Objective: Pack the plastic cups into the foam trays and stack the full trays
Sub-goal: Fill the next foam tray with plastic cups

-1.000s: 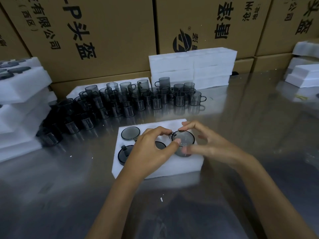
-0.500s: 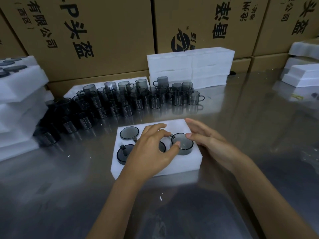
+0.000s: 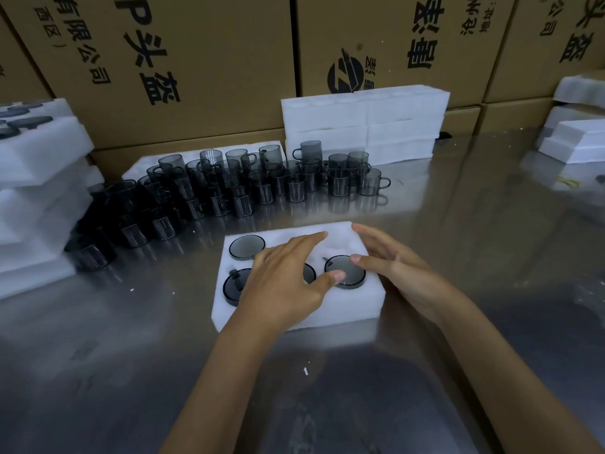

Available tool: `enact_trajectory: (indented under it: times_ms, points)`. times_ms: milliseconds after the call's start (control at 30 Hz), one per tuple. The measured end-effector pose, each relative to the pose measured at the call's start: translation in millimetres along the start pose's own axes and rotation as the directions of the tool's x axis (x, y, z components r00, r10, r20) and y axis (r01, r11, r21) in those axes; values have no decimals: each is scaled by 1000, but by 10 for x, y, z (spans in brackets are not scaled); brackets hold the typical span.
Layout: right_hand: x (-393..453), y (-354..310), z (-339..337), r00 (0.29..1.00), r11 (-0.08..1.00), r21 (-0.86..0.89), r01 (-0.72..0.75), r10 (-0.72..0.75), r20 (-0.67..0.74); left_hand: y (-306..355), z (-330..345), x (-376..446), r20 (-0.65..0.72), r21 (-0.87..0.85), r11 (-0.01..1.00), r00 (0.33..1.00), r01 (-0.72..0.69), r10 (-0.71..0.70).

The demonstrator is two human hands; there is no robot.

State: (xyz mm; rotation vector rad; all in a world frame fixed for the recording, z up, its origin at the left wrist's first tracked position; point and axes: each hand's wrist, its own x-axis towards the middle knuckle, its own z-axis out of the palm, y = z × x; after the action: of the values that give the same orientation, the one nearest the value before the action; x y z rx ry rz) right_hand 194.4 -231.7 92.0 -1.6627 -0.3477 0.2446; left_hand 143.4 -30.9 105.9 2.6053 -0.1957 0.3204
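Pressing flat, left hand (image 3: 281,283) lies spread over the foam tray (image 3: 294,319), thumb on the near-right cup (image 3: 345,271); right hand (image 3: 396,273) grip also spread, fingers straight, touching that cup's rim and the tray's right edge. Tray sits mid-surface (image 3: 491,224), loose cups (image 3: 262,185) toward the far edge. Risk: uneven push tilts cup, jamming in foam.

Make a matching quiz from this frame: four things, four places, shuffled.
Things:
1. loose cups
2. foam tray
3. empty foam stack
4. left hand

Places:
A. against the boxes, behind the cups
B. over the tray's middle
C. standing on the table, back left
D. on the table, under both hands

Pairs: 1-C, 2-D, 3-A, 4-B
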Motion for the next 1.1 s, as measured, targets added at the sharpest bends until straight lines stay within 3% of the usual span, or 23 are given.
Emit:
enact_trajectory:
  times_ms: [167, 333, 433, 533, 633, 733, 800, 1100]
  points:
    - [-6, 15, 97, 995, 997, 26, 66, -64, -71, -7, 13, 8, -8, 1, 1000, 1000, -19, 19]
    - [40, 79, 241, 991, 992, 94, 79, -68, -117, 44, -8, 90, -117, -12, 996, 989, 85, -86]
    - [165, 81, 220, 989, 992, 103, 70, -56, -134, 20, -48, 192, -62, 19, 995, 994, 93, -92]
    - [481, 54, 157, 963, 998, 65, 24, -6, -268, -19, -122, 328, 47, 42, 995, 995, 90, -92]
    - [961, -26, 164, 962, 995, -78, -57, 34, -269, -54, -127, 414, 104, 13, 997, 991, 82, -83]
    - [1527, -196, 178, 989, 899, -411, -151, 140, -57, -117, -71, 437, 120, -35, 996, 990, 80, -75]
    - [1824, -323, 237, 970, 810, -560, -172, 238, 47, -159, -32, 457, 123, -21, 997, 990, 69, -66]
    - [2377, -187, 496, 989, 777, -612, -150, 130, -77, -245, 15, 484, 149, -28, 1000, 989, -1, 5]
